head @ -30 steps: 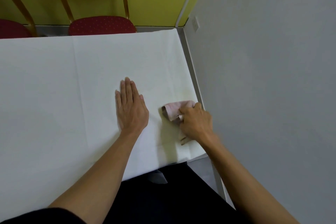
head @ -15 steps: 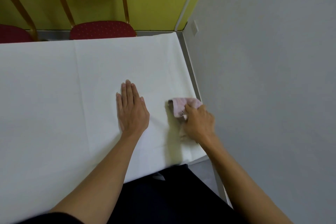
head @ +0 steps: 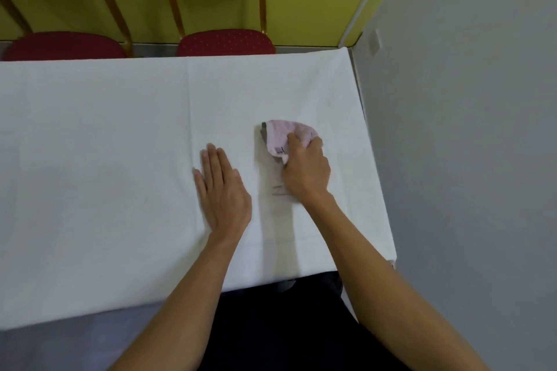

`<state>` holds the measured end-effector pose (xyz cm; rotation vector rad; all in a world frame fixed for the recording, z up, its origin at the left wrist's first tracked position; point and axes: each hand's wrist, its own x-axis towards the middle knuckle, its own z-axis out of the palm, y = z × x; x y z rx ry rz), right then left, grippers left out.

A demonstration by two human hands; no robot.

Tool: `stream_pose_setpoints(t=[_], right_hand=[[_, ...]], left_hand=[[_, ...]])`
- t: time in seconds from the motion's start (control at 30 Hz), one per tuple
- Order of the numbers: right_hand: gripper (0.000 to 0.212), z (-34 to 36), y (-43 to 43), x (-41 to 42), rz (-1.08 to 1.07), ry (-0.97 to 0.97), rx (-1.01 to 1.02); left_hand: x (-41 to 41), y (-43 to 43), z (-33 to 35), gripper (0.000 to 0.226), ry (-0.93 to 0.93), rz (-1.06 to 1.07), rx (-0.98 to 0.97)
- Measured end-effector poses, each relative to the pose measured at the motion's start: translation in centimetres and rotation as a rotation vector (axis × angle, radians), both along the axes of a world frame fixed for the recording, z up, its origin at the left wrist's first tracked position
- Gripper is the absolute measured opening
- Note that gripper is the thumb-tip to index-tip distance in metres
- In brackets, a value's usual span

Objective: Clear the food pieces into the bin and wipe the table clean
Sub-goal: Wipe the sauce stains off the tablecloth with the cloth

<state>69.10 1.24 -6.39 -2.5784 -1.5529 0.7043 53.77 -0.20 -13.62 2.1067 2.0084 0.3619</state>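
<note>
A pink cloth (head: 283, 137) lies bunched on the white-covered table (head: 105, 135), right of the middle. My right hand (head: 306, 173) presses down on it, fingers curled over its near part. My left hand (head: 221, 191) rests flat on the table, palm down, fingers together, just left of the cloth and apart from it. I see no food pieces and no bin in this view.
Two red padded chairs (head: 224, 42) with gold frames stand behind the table's far edge, against a yellow wall. A grey wall (head: 467, 159) runs close along the table's right side. The near table edge is at my dark-clothed lap.
My right hand has pushed the pink cloth away from me, toward the table's far side. The left hand stays flat in the same spot. The camera has shifted to the left.
</note>
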Motion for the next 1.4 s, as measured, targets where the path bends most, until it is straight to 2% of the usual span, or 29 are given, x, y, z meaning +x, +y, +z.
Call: stream_pose_setpoints(t=[0.13,0.23,0.33,0.43,0.6,0.77,0.87,1.03,1.23,1.4], right_hand=[[0.043,1.8,-4.1,-0.2,0.114,-0.031,-0.087],[0.043,4.8,-4.7,0.5,0.169,0.024,-0.245],[0.041,6.3,-0.9,1.2,0.078,0.059,-0.118],[0.040,4.3,3.0,0.4,0.042,0.090,-0.011],[0.038,0.2,-1.1,-2.0,0.071,0.045,-0.017],[0.043,2.5,-6.8,-3.1,0.166,0.035,-0.120],[0.048,4.7,-6.1,-2.0,0.139,0.106,-0.221],[0.039,4.7,-1.1,-2.0,-0.030,0.093,0.009],[0.065,0.5,-6.8,-10.4,0.289,0.091,0.085],[0.075,-0.6,-10.7,-2.6,0.111,0.004,0.022]], left_hand=[[0.1,-0.1,0.3,0.053,0.028,0.000,0.002],[0.0,-0.3,0.3,0.054,0.028,0.002,-0.004],[0.2,0.0,0.4,0.054,0.006,0.014,-0.003],[0.1,-0.1,0.4,0.053,0.002,0.004,0.000],[0.1,0.0,0.1,0.054,-0.007,0.010,-0.004],[-0.1,0.1,-0.2,0.055,0.006,-0.012,-0.018],[-0.2,0.2,0.0,0.054,0.028,-0.031,-0.019],[-2.1,-0.7,0.0,0.057,-0.041,-0.067,-0.061],[-9.6,-4.6,-0.3,0.058,0.010,0.039,-0.010],[-11.8,-6.4,-0.7,0.057,0.037,0.077,0.007]])
